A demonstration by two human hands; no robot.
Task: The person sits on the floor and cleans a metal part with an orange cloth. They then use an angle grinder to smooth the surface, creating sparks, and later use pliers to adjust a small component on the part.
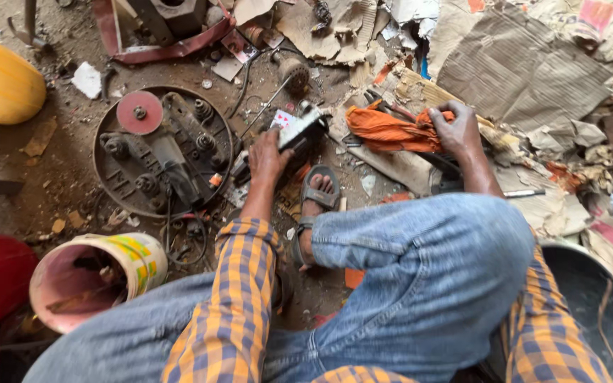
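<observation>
Orange cloth (386,132) in right hand (455,131), left hand (269,157) gripping device (299,131)

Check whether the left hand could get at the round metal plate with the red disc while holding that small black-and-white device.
Probably yes: the round metal plate lies just beside the left hand, nothing between, though that hand's grip is occupied.
</observation>
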